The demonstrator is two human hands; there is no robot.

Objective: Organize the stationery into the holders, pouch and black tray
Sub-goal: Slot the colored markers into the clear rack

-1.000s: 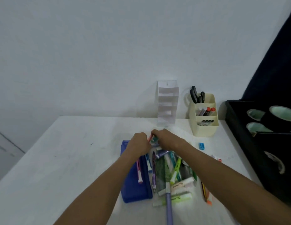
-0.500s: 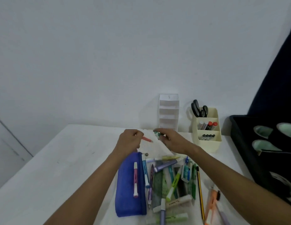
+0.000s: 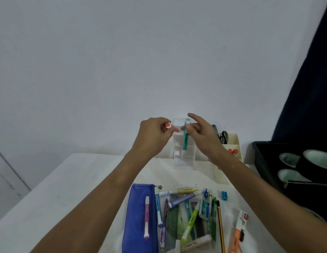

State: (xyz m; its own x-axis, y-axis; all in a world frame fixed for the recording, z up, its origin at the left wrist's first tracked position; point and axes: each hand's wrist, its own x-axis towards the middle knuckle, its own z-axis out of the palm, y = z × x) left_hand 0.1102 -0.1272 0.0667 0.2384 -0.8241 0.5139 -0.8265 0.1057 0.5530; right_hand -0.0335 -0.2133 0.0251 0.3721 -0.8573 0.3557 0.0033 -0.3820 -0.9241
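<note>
White bench (image 3: 71,181) against a pale wall. Teal pen (image 3: 185,136): upright, pinched in the right hand (image 3: 201,136), raised in front of the clear tiered holder (image 3: 183,154). Red-and-white cap (image 3: 168,125): gripped in the left hand (image 3: 154,134), at 9 o'clock of the pen. Blue pouch (image 3: 137,216) and loose pens at 6 o'clock; cream holder (image 3: 235,143) at 3 o'clock; black tray (image 3: 265,161) beyond it.

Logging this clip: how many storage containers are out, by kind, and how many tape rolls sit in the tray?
Clear holder: 1
Cream holder: 1
Blue pouch: 1
Black tray: 1
Tape rolls: 3
Total: 7
</note>
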